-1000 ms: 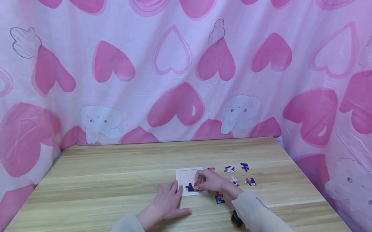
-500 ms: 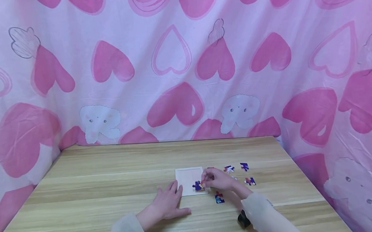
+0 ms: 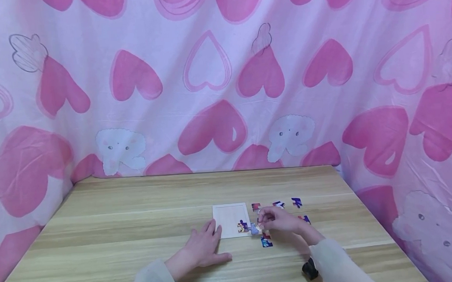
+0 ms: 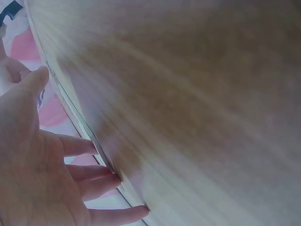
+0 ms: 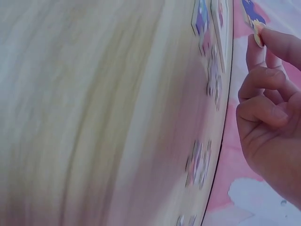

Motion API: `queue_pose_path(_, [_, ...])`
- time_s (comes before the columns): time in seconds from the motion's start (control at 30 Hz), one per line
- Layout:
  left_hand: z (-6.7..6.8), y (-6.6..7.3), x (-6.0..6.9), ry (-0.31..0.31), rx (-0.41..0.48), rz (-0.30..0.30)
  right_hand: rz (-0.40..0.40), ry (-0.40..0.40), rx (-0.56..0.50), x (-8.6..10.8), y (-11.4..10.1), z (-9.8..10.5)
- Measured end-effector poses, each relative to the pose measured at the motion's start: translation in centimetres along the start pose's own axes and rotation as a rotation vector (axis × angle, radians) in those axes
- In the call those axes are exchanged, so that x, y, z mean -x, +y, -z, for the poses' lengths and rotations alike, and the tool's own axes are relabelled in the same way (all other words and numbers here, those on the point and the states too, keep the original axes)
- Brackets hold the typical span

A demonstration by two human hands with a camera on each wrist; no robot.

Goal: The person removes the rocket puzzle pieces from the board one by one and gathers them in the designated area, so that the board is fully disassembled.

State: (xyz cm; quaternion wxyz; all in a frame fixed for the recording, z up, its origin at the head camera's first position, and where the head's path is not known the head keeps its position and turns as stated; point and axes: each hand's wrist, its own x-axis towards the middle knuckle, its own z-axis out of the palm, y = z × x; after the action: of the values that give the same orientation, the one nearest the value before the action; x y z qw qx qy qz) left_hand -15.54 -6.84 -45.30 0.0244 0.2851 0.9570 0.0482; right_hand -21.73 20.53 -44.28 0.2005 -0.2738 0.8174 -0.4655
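My right hand (image 3: 280,220) pinches a purple-and-yellow jigsaw piece (image 5: 254,16) between thumb and finger, just off the lower right edge of the white puzzle tray (image 3: 227,214). In the right wrist view the piece is lifted clear of the tabletop, the other fingers curled. Another jigsaw piece (image 3: 242,226) lies inside the tray, at its lower right corner. My left hand (image 3: 206,246) lies with spread, relaxed fingers, fingertips at the tray's left edge. The left wrist view has its fingers (image 4: 94,174) extended along that edge.
Loose pieces lie right of the tray: one red and purple (image 3: 256,207), one white and purple (image 3: 278,205), one dark purple (image 3: 296,202), one partly behind the right wrist (image 3: 304,219), and one blue and red (image 3: 266,241) nearer. A heart-patterned curtain (image 3: 213,129) surrounds the wooden table (image 3: 119,234).
My right hand has moved right with its piece, from over the tray to past its right edge. The piece in the tray's corner now shows beside it. My left hand stays in place.
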Motion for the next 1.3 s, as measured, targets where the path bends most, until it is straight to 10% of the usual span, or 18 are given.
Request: queue_pose_path(1.3, [0.1, 0.1, 0.2, 0.028, -0.023, -0.018, -0.198, -0.068, -0.09, 6.4, 4.2, 5.2])
